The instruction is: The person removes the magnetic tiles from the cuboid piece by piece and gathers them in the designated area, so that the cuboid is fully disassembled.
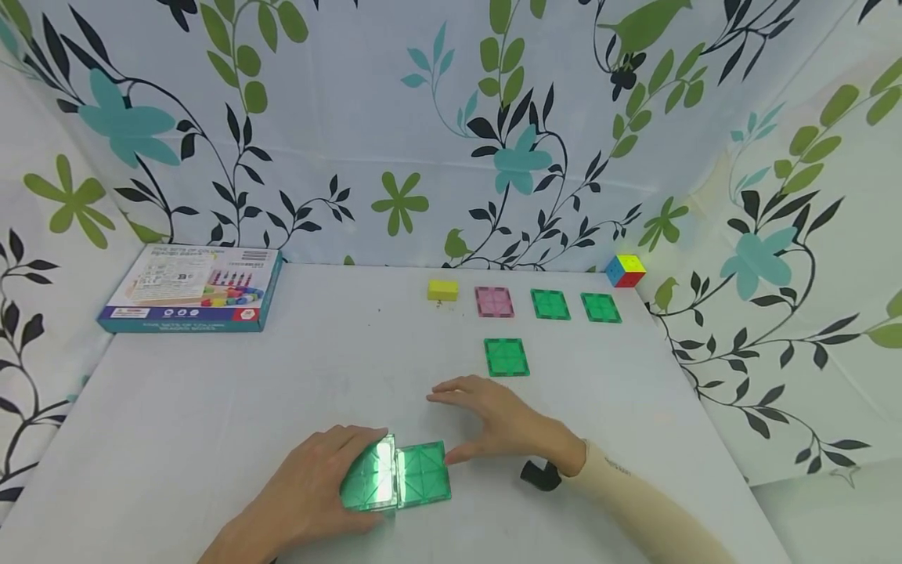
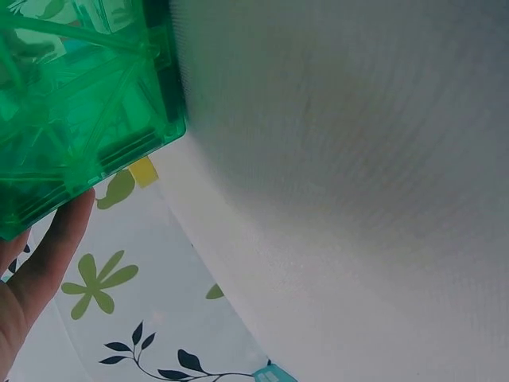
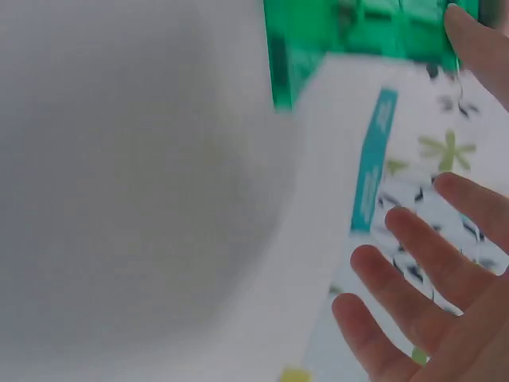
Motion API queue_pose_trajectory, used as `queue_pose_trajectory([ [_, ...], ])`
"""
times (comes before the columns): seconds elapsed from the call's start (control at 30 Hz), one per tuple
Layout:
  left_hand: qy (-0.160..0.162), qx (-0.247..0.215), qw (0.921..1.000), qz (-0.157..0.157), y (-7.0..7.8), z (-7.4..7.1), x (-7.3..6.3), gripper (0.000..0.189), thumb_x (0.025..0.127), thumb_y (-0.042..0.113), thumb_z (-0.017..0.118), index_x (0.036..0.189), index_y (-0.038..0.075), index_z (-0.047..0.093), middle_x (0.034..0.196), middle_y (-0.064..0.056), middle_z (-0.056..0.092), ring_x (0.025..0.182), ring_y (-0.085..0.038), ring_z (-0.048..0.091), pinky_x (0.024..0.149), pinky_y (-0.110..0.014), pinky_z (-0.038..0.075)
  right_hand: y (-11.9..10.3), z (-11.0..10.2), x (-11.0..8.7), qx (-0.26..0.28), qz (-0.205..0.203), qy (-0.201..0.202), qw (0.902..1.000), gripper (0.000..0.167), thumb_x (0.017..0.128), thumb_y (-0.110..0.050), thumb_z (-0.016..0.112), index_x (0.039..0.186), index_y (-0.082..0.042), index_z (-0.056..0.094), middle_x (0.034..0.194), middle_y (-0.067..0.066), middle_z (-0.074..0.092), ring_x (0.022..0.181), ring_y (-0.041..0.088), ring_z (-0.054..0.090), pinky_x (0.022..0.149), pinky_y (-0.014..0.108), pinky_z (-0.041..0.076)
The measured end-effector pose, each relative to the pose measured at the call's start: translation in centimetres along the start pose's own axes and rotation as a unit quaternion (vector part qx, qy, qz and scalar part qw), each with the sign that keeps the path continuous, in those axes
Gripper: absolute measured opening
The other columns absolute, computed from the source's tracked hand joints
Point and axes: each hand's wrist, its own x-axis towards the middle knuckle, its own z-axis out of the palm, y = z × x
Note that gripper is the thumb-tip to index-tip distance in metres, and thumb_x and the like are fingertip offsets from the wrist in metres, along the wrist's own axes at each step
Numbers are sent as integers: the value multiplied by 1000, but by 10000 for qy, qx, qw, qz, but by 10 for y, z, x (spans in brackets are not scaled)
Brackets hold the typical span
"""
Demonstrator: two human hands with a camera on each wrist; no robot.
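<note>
My left hand (image 1: 317,482) grips a group of joined green see-through magnetic tiles (image 1: 369,474) near the front of the table, its thumb along the near edge and fingers over the far edge. Another green square tile (image 1: 424,474) joins it on the right side. In the left wrist view, ribbed green tiles (image 2: 87,95) fill the upper left, with fingers (image 2: 60,247) at their lower edge. My right hand (image 1: 500,419) has its fingers spread, the thumb tip right at the right-hand tile's edge. The right wrist view shows this spread hand (image 3: 445,286) beside the green tile (image 3: 374,28).
Farther back lie a loose green tile (image 1: 506,357), a pink tile (image 1: 495,301) and two green tiles (image 1: 550,305) in a row. A yellow block (image 1: 442,291) and a colored cube (image 1: 625,271) stand near the back edge. A flat box (image 1: 193,287) lies at back left.
</note>
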Motion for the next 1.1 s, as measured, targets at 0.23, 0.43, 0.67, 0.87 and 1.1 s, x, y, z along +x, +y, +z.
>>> queue_pose_trajectory([
  [0.23, 115, 39, 9998, 155, -1, 1, 0, 88, 63, 64, 88, 135, 20, 62, 120, 10, 67, 103, -10, 63, 88, -38, 56, -24, 33, 0, -228, -180, -515, 9983, 88, 76, -61, 83, 151, -28, 50, 154, -8, 52, 142, 16, 50, 113, 41, 47],
  [0.43, 124, -26, 9998, 122, -1, 0, 0, 87, 63, 61, 89, 135, 21, 62, 120, 11, 67, 103, -9, 63, 88, -38, 56, -31, 49, -3, -598, -343, -471, 9965, 87, 76, -60, 84, 149, -25, 53, 151, -4, 55, 137, 15, 53, 106, 37, 51],
  [0.67, -2, -78, 10000, -6, 0, -1, 1, 87, 63, 60, 89, 136, 23, 61, 121, 13, 66, 104, -8, 61, 88, -38, 56, -35, 55, -5, -796, -450, -220, 9956, 79, 78, -54, 85, 145, -23, 58, 143, -7, 62, 127, 12, 56, 100, 30, 51],
  [0.87, -106, -62, 9999, -57, 1, -1, 1, 88, 63, 61, 89, 137, 24, 61, 123, 12, 66, 105, -9, 62, 89, -39, 56, -34, 57, -5, -786, -514, -109, 9955, 74, 77, -53, 86, 140, -21, 63, 137, -7, 67, 120, 9, 58, 98, 26, 51],
  [1.1, -98, -82, 9999, -4, 1, 0, 2, 86, 63, 61, 89, 136, 24, 61, 123, 13, 66, 106, -9, 62, 89, -38, 56, -31, 56, -5, -785, -523, 8, 9955, 70, 72, -52, 89, 133, -22, 68, 131, -8, 71, 114, 9, 61, 93, 22, 49],
])
